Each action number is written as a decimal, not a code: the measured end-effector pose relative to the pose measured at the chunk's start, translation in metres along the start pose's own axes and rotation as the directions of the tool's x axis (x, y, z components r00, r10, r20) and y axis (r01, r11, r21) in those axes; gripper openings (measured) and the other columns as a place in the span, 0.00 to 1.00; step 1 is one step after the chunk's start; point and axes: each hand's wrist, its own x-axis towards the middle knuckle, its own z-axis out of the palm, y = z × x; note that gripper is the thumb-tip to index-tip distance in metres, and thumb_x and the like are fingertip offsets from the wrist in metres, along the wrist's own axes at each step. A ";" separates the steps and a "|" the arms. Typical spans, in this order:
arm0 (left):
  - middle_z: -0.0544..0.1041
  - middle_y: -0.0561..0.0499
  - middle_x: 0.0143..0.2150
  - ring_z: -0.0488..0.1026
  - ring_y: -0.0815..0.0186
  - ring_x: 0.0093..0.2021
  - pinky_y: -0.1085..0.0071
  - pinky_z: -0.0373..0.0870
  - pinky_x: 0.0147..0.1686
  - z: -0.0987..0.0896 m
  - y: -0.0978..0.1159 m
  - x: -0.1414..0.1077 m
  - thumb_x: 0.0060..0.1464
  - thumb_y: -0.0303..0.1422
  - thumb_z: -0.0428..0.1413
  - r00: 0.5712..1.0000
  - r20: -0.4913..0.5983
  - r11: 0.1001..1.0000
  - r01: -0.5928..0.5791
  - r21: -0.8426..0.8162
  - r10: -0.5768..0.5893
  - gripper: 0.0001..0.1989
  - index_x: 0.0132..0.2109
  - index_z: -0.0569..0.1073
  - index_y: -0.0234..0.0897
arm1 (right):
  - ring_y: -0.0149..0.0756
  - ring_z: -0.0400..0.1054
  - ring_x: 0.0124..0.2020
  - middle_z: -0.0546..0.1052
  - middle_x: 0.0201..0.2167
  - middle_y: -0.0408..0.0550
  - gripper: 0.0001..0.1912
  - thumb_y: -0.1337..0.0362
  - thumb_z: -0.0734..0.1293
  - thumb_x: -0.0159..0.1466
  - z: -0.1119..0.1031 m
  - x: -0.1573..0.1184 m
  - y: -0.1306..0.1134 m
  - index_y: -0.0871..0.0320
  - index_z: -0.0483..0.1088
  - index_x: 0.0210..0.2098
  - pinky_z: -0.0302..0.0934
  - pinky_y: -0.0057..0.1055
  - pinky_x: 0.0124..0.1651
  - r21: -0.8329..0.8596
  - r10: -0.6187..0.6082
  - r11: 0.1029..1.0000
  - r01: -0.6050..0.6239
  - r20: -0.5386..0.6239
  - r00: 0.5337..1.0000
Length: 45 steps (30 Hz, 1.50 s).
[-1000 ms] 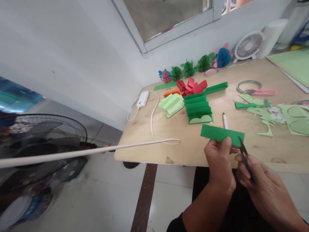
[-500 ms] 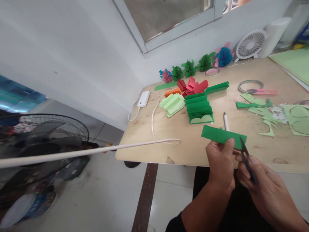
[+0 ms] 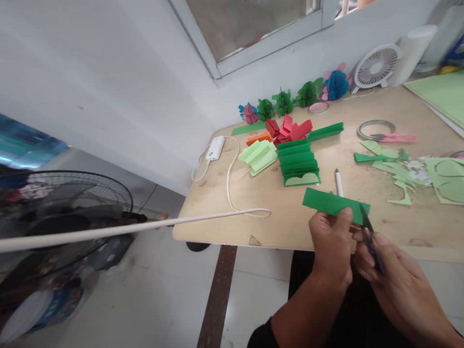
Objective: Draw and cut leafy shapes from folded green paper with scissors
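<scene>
Near the table's front edge, my left hand (image 3: 331, 241) pinches a green paper strip (image 3: 326, 202), thumb on top and fingers underneath. My right hand (image 3: 386, 263) is closed round dark scissors (image 3: 370, 239), whose blades lie at the strip's right end. Just beyond the strip lies a white pen (image 3: 339, 182), close to its upper edge. Folded dark green paper (image 3: 297, 162) with a light green scalloped piece (image 3: 301, 180) on its front rests farther back to the left. The fingers of my right hand are partly hidden behind the scissors.
Pleated light green paper (image 3: 259, 155), red folded paper (image 3: 290, 129) and a white cable (image 3: 229, 186) lie left on the table (image 3: 213, 220). Light green scraps (image 3: 402, 169) and a tape ring (image 3: 375, 126) are at right. Paper figures (image 3: 283, 102) and a small fan (image 3: 377, 67) line the wall.
</scene>
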 end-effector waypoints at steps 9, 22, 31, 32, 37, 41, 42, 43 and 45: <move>0.71 0.53 0.23 0.65 0.72 0.22 0.74 0.63 0.25 -0.004 -0.003 0.001 0.41 0.38 0.67 1.000 0.003 0.999 -0.025 0.023 0.025 0.14 0.26 0.72 0.34 | 0.29 0.51 0.20 0.60 0.18 0.40 0.26 0.40 0.66 0.62 -0.001 0.000 0.000 0.53 0.62 0.20 0.54 0.29 0.21 -0.031 -0.007 0.999 0.007 0.004 1.000; 0.73 0.52 0.24 0.67 0.72 0.22 0.73 0.65 0.26 -0.006 -0.004 0.000 0.43 0.36 0.65 0.999 0.002 0.998 -0.034 0.047 0.034 0.11 0.27 0.72 0.34 | 0.29 0.50 0.20 0.58 0.17 0.39 0.27 0.39 0.67 0.61 0.001 -0.002 -0.004 0.52 0.60 0.21 0.53 0.29 0.20 -0.053 -0.008 0.999 0.008 0.002 1.000; 0.72 0.53 0.24 0.67 0.71 0.23 0.74 0.65 0.27 -0.010 -0.003 0.003 0.43 0.37 0.65 0.999 -0.015 0.995 -0.043 0.092 0.045 0.12 0.27 0.72 0.34 | 0.28 0.50 0.20 0.58 0.17 0.38 0.27 0.38 0.67 0.60 -0.003 0.000 0.001 0.52 0.59 0.21 0.53 0.29 0.21 -0.066 0.034 0.997 -0.034 -0.007 0.999; 0.72 0.53 0.24 0.67 0.71 0.24 0.74 0.65 0.27 -0.011 -0.003 0.004 0.42 0.37 0.66 0.999 -0.020 0.994 -0.047 0.094 0.049 0.12 0.27 0.72 0.34 | 0.28 0.50 0.20 0.58 0.17 0.38 0.27 0.38 0.68 0.59 -0.002 0.000 0.000 0.52 0.60 0.21 0.53 0.29 0.21 -0.070 0.031 0.997 -0.031 -0.001 1.000; 0.74 0.51 0.26 0.69 0.70 0.26 0.73 0.66 0.28 -0.011 -0.002 0.005 0.42 0.38 0.66 0.998 -0.016 0.993 -0.051 0.103 0.053 0.13 0.28 0.73 0.34 | 0.29 0.51 0.20 0.60 0.17 0.38 0.26 0.38 0.69 0.58 -0.001 -0.001 -0.002 0.52 0.63 0.22 0.55 0.29 0.21 -0.065 0.027 0.998 -0.027 -0.008 1.000; 0.72 0.53 0.25 0.67 0.70 0.24 0.72 0.66 0.27 -0.012 -0.002 0.007 0.42 0.40 0.67 0.998 -0.007 0.989 -0.054 0.141 0.056 0.14 0.28 0.72 0.35 | 0.29 0.51 0.20 0.60 0.17 0.39 0.26 0.38 0.68 0.59 -0.002 -0.002 -0.002 0.52 0.62 0.22 0.54 0.30 0.21 -0.068 0.016 0.998 -0.016 0.000 1.000; 0.72 0.53 0.24 0.67 0.71 0.24 0.72 0.66 0.27 -0.012 -0.003 0.007 0.43 0.40 0.66 0.998 -0.003 0.987 -0.057 0.149 0.058 0.14 0.27 0.72 0.35 | 0.29 0.51 0.19 0.60 0.17 0.39 0.26 0.38 0.68 0.60 -0.002 -0.002 -0.003 0.52 0.61 0.21 0.54 0.29 0.21 -0.069 0.021 0.997 -0.020 0.005 1.000; 0.71 0.54 0.24 0.67 0.71 0.24 0.73 0.66 0.27 -0.012 -0.004 0.008 0.43 0.39 0.66 0.998 0.001 0.986 -0.059 0.154 0.060 0.14 0.27 0.71 0.35 | 0.28 0.50 0.19 0.60 0.17 0.39 0.27 0.38 0.68 0.60 -0.002 -0.002 -0.003 0.52 0.60 0.21 0.53 0.29 0.21 -0.069 0.026 0.997 -0.025 0.009 1.000; 0.71 0.54 0.24 0.67 0.71 0.24 0.73 0.66 0.27 -0.013 -0.005 0.008 0.43 0.39 0.65 0.998 0.012 0.985 -0.064 0.157 0.062 0.13 0.27 0.71 0.35 | 0.28 0.51 0.19 0.59 0.18 0.39 0.27 0.38 0.68 0.60 -0.002 -0.002 -0.004 0.52 0.60 0.21 0.54 0.30 0.21 -0.065 0.031 0.997 -0.030 0.014 0.999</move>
